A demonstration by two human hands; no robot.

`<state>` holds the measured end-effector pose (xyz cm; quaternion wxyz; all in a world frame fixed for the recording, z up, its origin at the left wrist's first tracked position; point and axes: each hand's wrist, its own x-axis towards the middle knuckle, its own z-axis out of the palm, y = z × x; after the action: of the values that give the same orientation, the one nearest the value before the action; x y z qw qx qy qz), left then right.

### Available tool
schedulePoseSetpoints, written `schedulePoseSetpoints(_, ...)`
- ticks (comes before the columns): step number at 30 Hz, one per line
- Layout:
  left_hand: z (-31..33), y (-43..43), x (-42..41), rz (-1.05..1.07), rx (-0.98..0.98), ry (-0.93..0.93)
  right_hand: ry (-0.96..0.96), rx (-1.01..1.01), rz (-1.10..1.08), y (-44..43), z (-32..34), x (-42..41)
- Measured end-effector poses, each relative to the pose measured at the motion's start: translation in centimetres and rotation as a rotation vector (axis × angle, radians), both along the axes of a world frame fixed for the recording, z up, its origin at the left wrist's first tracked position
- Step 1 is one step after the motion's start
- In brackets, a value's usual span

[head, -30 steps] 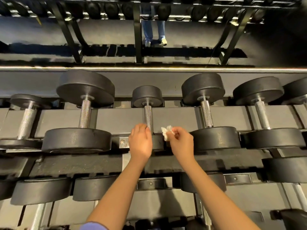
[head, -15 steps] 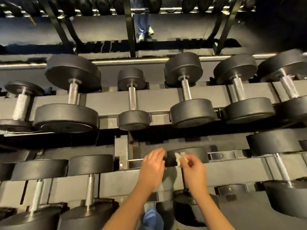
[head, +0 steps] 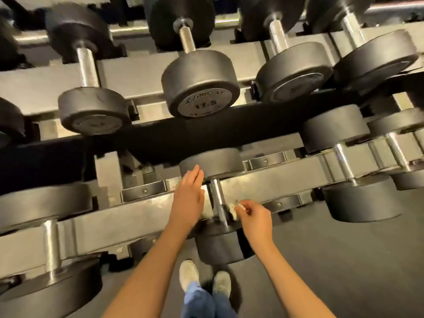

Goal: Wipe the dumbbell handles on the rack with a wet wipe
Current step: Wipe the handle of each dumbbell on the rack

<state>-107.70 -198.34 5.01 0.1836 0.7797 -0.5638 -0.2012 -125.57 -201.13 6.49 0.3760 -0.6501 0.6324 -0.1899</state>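
Note:
A small black dumbbell with a metal handle (head: 217,201) lies on the lower tier of the rack (head: 142,216), right in front of me. My right hand (head: 255,218) pinches a crumpled white wet wipe (head: 235,208) just right of that handle, touching or nearly touching it. My left hand (head: 189,198) reaches along the handle's left side with straight fingers, its tips at the far weight head (head: 212,161). The upper tier carries more dumbbells, one marked 17.5 (head: 202,88).
Larger dumbbells flank the small one on the lower tier, at the left (head: 50,249) and the right (head: 358,193). Grey floor (head: 344,260) lies below the rack. My shoes (head: 204,278) stand close to the rack's base.
The view dropped from the upper tier to the lower one. Both hands moved down to the lower small dumbbell, the wipe still pinched in my right hand.

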Motion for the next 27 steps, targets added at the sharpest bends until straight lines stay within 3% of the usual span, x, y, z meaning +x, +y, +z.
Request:
schedulePoseSetpoints(16,-2.9,0.9,-0.8,0.077,-0.186,0.02,-0.137,0.016,-0.141,-6.2,-7.8,6.6)
schedulePoseSetpoints(23,-3.6,1.1,-0.7,0.075,-0.275,0.02,0.179,0.231,0.23,-3.9,-6.6,2.8)
schedulePoseSetpoints(27,-3.3,1.1,-0.7,0.08,-0.278,-0.019,0.074,0.133,0.138,-5.3,-6.4,4.2)
